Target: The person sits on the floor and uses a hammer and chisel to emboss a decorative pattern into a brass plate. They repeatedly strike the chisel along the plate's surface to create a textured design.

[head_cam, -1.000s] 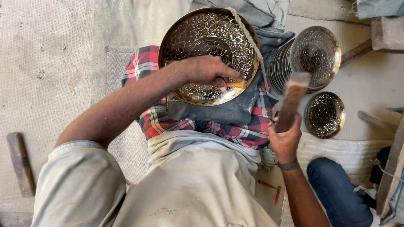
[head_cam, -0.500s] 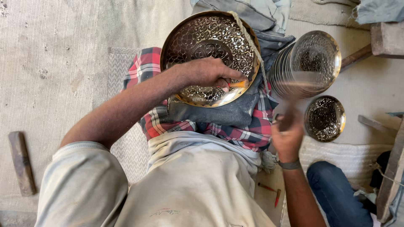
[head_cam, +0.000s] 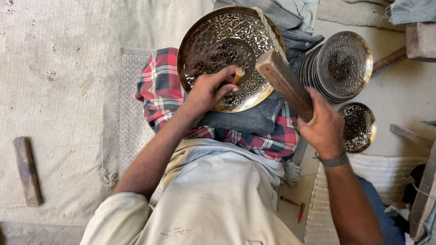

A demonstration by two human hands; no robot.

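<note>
A round brass plate (head_cam: pixel 227 41) with an embossed pattern rests tilted on a dark cloth over my lap, which is wrapped in red checked fabric (head_cam: pixel 159 86). My left hand (head_cam: pixel 206 90) grips a small punch (head_cam: pixel 238 74) whose tip stands on the plate's lower middle. My right hand (head_cam: pixel 324 124) holds a wooden mallet block (head_cam: pixel 284 81), its head just right of the punch, close above the plate.
A stack of patterned metal plates (head_cam: pixel 340 66) leans at the right, a small patterned bowl (head_cam: pixel 359 127) below it. A wooden stick (head_cam: pixel 27 170) lies on the woven mat at left. Small red-handled tools (head_cam: pixel 293 208) lie by my right side.
My right hand has swung the wooden mallet from the right side in toward the punch. The left hand and plate have kept their place.
</note>
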